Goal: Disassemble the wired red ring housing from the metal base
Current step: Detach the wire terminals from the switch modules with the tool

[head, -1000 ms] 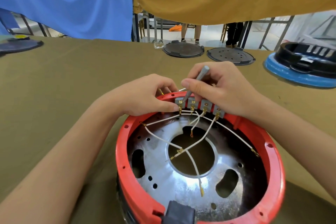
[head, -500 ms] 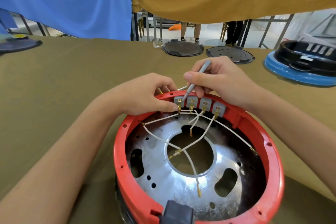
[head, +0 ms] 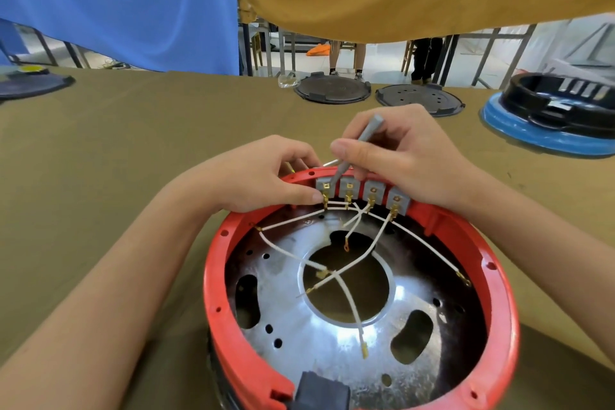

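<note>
The red ring housing (head: 219,280) sits on the table in front of me, around a shiny metal base (head: 316,343) with a round centre hole. White wires (head: 362,256) run from a row of grey terminal blocks (head: 372,191) at the far rim. My left hand (head: 263,173) grips the far-left rim, its thumb pressing by the leftmost terminal. My right hand (head: 399,156) pinches a thin grey screwdriver (head: 362,143), whose tip meets the leftmost terminal block.
Two dark round lids (head: 332,90) (head: 419,100) lie at the table's far edge. A black part on a blue ring (head: 552,113) stands far right, another dark disc (head: 33,85) far left. Blue and tan cloths hang behind. People's legs show beyond the table.
My right hand has lifted and shifted left, exposing the terminal blocks; the screwdriver stays tilted onto the leftmost terminal. My left hand has kept its grip on the rim.
</note>
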`<state>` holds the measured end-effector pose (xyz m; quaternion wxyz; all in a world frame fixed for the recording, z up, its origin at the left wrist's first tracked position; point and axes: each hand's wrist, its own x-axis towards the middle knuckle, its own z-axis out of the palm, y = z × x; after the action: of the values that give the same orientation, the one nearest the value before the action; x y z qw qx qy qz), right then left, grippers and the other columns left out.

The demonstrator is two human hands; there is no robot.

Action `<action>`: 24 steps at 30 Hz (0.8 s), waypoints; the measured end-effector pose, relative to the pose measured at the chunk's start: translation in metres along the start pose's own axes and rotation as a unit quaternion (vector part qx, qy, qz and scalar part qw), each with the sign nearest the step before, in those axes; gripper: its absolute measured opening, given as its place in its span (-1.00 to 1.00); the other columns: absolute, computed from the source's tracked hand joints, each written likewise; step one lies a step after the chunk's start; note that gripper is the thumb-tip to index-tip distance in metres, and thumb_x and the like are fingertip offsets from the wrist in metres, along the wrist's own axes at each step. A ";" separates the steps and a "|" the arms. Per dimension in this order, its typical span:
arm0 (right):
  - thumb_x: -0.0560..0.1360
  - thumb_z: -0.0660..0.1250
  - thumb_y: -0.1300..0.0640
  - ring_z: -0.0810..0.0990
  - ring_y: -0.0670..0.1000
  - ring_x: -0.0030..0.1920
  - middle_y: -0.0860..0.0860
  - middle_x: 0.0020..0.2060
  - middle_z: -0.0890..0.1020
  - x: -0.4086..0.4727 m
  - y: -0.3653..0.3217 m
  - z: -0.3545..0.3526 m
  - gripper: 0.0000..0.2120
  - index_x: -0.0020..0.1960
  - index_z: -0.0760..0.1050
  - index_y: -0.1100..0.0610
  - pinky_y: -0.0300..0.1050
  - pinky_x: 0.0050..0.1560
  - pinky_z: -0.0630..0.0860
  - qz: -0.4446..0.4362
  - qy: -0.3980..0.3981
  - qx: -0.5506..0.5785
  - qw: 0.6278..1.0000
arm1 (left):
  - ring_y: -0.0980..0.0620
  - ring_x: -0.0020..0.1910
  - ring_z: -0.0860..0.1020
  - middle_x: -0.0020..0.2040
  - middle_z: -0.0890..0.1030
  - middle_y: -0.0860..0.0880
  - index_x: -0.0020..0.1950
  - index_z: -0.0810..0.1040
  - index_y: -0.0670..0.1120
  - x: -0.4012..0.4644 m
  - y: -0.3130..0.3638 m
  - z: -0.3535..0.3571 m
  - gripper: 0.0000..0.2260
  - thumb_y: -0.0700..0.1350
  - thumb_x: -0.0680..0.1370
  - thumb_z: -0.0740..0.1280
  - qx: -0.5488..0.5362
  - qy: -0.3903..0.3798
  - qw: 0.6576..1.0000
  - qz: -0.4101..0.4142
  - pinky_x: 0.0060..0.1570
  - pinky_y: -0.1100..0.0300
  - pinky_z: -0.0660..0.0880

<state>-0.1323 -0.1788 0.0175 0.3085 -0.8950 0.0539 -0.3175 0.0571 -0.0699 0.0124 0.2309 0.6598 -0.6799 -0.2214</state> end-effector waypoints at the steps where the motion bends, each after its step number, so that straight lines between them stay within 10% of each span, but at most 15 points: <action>1: 0.56 0.39 0.08 0.61 0.00 -0.38 -0.03 -0.39 0.64 -0.002 -0.002 -0.001 -0.80 -0.14 0.63 0.19 -0.10 -0.32 0.53 -0.011 -0.009 -0.022 1.000 | 0.15 -0.10 0.63 -0.08 0.65 0.12 0.06 0.58 0.12 0.000 0.000 0.000 -0.81 0.05 0.48 0.46 0.001 0.001 1.000 -0.001 0.01 0.07 0.57; 8: 0.52 0.41 0.00 0.65 0.01 -0.29 0.00 -0.28 0.68 -0.010 -0.008 -0.004 -0.79 -0.10 0.70 0.14 0.05 -0.28 0.53 -0.084 -0.048 -0.143 0.985 | 0.18 -0.14 0.61 -0.10 0.64 0.14 0.04 0.59 0.12 0.000 0.000 0.001 -0.82 0.06 0.47 0.47 0.018 0.013 1.000 0.004 -0.06 0.18 0.53; 13: 0.55 0.41 0.06 0.59 -0.03 -0.41 0.00 -0.40 0.65 -0.001 -0.002 -0.004 -0.79 -0.16 0.65 0.19 -0.24 -0.34 0.47 0.004 -0.030 -0.031 0.999 | 0.15 -0.13 0.61 -0.11 0.64 0.12 0.03 0.58 0.11 0.000 0.001 0.002 -0.82 0.04 0.47 0.48 0.020 0.016 1.000 0.004 -0.03 0.13 0.54; 24: 0.58 0.37 0.10 0.55 0.05 -0.40 0.03 -0.43 0.60 0.001 0.006 0.000 -0.77 -0.19 0.61 0.20 -0.13 -0.29 0.47 0.033 -0.009 0.029 0.999 | 0.13 -0.11 0.62 -0.08 0.64 0.11 0.07 0.59 0.10 -0.001 0.002 0.001 -0.79 0.04 0.47 0.48 0.008 0.007 1.000 -0.004 0.05 0.03 0.57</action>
<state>-0.1303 -0.1840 0.0143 0.3451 -0.8864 0.0717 -0.3001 0.0549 -0.0690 0.0129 0.2293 0.6660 -0.6773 -0.2125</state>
